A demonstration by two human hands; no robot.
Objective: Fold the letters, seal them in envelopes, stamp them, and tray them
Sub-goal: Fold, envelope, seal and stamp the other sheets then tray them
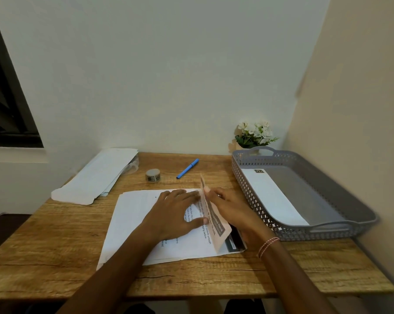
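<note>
done: one white stamped envelope in the grey perforated plastic tray.
now: left hand spread flat on the white printed letter beside the tray; right hand pinches its raised flap.
left: sealing, stamping, traying.

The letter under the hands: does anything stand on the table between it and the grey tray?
Nothing visible does. The tray lies just right of the letter, with only bare table between them. One envelope already lies inside, along its left wall.
</note>
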